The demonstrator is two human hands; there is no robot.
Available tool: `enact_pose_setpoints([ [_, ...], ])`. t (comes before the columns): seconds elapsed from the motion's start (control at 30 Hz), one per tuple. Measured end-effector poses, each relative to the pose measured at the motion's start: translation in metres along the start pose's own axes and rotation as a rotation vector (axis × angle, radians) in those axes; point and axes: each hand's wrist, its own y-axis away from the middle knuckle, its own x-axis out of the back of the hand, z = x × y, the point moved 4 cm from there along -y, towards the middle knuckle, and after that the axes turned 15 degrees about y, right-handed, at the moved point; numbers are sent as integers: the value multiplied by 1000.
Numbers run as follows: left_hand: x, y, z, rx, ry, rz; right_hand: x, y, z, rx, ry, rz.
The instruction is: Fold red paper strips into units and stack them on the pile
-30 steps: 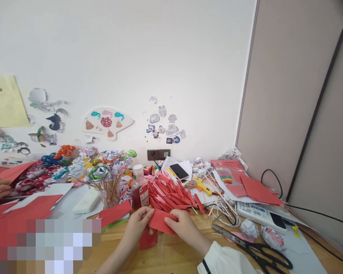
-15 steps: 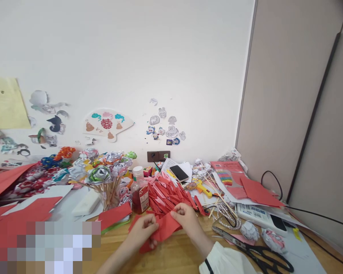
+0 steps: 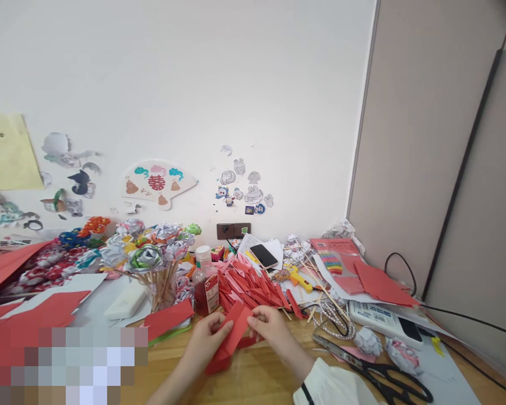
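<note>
A piece of red paper [image 3: 233, 333] is held up between my hands above the wooden table [image 3: 253, 388], lying at a slant with a fold line along it. My left hand [image 3: 211, 334] pinches its left side, thumb on top. On the right edge, my right hand [image 3: 267, 329] closes thumb and fingers on the paper near its upper corner. More red paper shows beneath, partly hidden by the left hand. Just beyond lies a heap of folded red paper strips [image 3: 253, 287], beside a bottle of red liquid [image 3: 206, 287].
Large black-handled scissors [image 3: 375, 365] lie at the right, near crumpled paper balls [image 3: 367, 341] and a white box-like device [image 3: 383, 320]. A yellow glue gun [image 3: 300, 278] and a phone [image 3: 264, 256] rest behind. Paper flowers on sticks [image 3: 147, 257] stand at left, near red sheets [image 3: 46, 308].
The red paper has turned from lying wide between my hands to a narrower, slanted position. Another person's hand at the far left has gone from view.
</note>
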Motion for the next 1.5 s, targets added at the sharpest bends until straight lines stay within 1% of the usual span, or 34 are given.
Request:
enact_pose_setpoints([
  [0.1,-9,4,-2,61,59,-122,1,0,2,-16,57,32],
  [0.13,-13,6,-2,86,67,-163,1,1,2,-10,105,53],
  [0.17,-15,8,-2,110,57,-176,1,1,1,7,171,80],
  [0.27,-18,10,-2,102,17,-159,0,6,-6,102,415,145],
  [0.37,-16,8,-3,52,73,-156,-3,10,-12,170,590,167],
  [0.43,-14,7,-4,54,62,-146,-5,12,-14,188,673,191],
  [0.53,-16,8,-1,57,15,-175,-6,14,-16,201,776,234],
  [0.6,-16,8,1,56,-26,-169,-7,16,-18,228,838,265],
  [0.7,-14,7,1,39,-63,-112,-10,19,-23,314,943,292],
  [0.83,-7,1,-6,16,6,-86,-14,26,-32,463,1053,278],
  [0.9,-4,-1,-10,10,33,-74,-14,27,-34,488,1011,268],
  [0.97,-3,-2,-12,-3,26,-65,-12,25,-32,436,876,254],
  [1.07,-4,1,-8,-24,-35,-64,-7,15,-21,267,526,225],
  [1.17,-8,6,3,-50,-115,-78,-8,7,-11,129,121,97],
  [1.23,-10,8,9,-55,-142,-100,-9,6,-8,50,-50,34],
  [1.3,-11,9,13,-54,-150,-112,-9,7,-7,-3,-134,1],
  [1.4,-11,9,14,-54,-163,-125,-10,10,-6,-54,-187,-30],
  [1.5,-12,8,11,-57,-178,-132,-10,11,-7,-58,-203,-47],
])
